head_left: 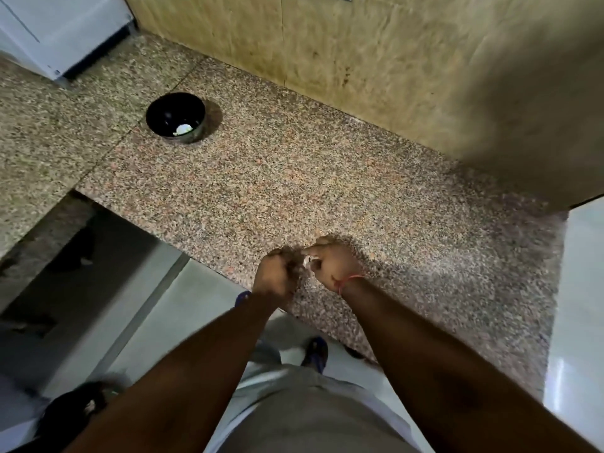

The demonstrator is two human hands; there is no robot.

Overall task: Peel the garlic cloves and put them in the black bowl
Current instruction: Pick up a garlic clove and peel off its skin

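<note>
Across the counter [294, 178], toward its far left, the black bowl [175, 118] already holds some pale peeled garlic. Near the front edge, the left hand [276, 277] is curled, its contents hidden, while the right hand [333, 263] pinches a white garlic clove [308, 260]; peeling looks unfinished.

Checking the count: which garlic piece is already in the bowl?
The white piece lying at the bottom of the black bowl. The other garlic clove is pinched in the right hand near the counter's edge.
</note>
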